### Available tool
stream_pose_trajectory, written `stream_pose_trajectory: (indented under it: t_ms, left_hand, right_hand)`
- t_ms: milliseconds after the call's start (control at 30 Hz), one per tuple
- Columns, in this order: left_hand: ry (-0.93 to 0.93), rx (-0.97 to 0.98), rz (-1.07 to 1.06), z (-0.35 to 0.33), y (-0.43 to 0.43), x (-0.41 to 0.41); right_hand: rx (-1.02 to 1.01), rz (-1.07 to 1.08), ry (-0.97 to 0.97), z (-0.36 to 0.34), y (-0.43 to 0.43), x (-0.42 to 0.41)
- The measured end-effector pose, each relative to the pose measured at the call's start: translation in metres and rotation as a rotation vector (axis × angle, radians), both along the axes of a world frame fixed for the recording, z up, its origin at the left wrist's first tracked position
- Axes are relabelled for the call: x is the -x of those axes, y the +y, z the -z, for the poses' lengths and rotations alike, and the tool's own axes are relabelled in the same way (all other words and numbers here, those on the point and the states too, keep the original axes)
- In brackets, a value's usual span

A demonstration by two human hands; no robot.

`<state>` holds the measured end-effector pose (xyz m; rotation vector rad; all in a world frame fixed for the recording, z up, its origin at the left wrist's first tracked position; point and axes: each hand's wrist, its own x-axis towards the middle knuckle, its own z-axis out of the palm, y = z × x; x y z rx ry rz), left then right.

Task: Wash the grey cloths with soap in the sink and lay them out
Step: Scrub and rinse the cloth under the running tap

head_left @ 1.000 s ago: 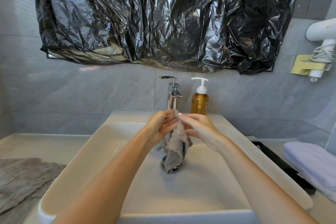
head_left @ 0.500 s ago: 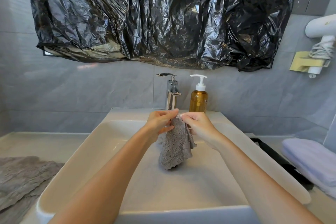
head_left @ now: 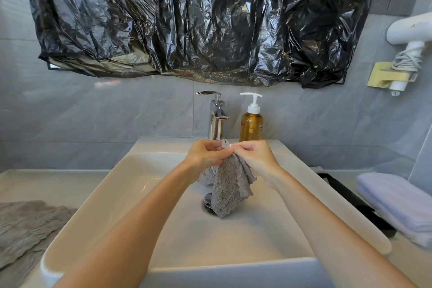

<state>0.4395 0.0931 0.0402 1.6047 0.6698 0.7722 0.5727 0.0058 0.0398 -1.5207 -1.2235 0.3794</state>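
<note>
Your left hand (head_left: 207,155) and right hand (head_left: 254,155), close together, pinch the grey cloth (head_left: 228,190) by its top edge at the sink's (head_left: 163,194) twelve o'clock, below the faucet (head_left: 216,119), so it hangs over the drain (head_left: 207,204), likely to drip off.

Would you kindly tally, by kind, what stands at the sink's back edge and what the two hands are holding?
Tap: 1
Soap pump bottle: 1
Grey cloth, pinched between left hand and right hand: 1
Total: 3
</note>
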Motion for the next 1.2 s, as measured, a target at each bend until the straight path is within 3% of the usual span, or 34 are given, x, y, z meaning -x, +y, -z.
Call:
stream_pose_trajectory:
  t_ms: [133, 233, 467, 800, 933, 1100, 1167, 1200]
  left_hand:
    - [-0.050, 0.088, 0.048, -0.005, -0.005, 0.002]
    - [-0.040, 0.060, 0.022, -0.007, -0.008, 0.001]
    - [-0.108, 0.045, -0.138, -0.006, -0.008, 0.000]
    - [-0.155, 0.011, -0.464, -0.002, 0.017, 0.007]
    - [-0.075, -0.053, -0.483, -0.002, 0.023, 0.016]
    - [0.094, -0.182, -0.505, -0.006, 0.021, 0.019]
    - [0.161, -0.214, -0.542, -0.008, 0.022, 0.021]
    - [0.208, -0.236, -0.544, -0.008, 0.023, 0.022]
  right_hand:
    - [0.045, -0.051, 0.281, -0.003, -0.005, -0.001]
    - [0.077, -0.086, 0.355, -0.004, -0.006, -0.001]
    - [0.017, 0.037, 0.146, -0.007, -0.002, 0.005]
    - [-0.132, 0.449, 0.207, -0.014, -0.006, -0.015]
    - [-0.190, 0.483, 0.289, -0.012, -0.007, -0.024]
    - [-0.058, 0.319, 0.449, -0.019, -0.010, -0.020]
    - [0.069, 0.237, 0.395, -0.019, -0.012, -0.021]
    - [0.138, 0.208, 0.279, -0.016, -0.013, -0.023]
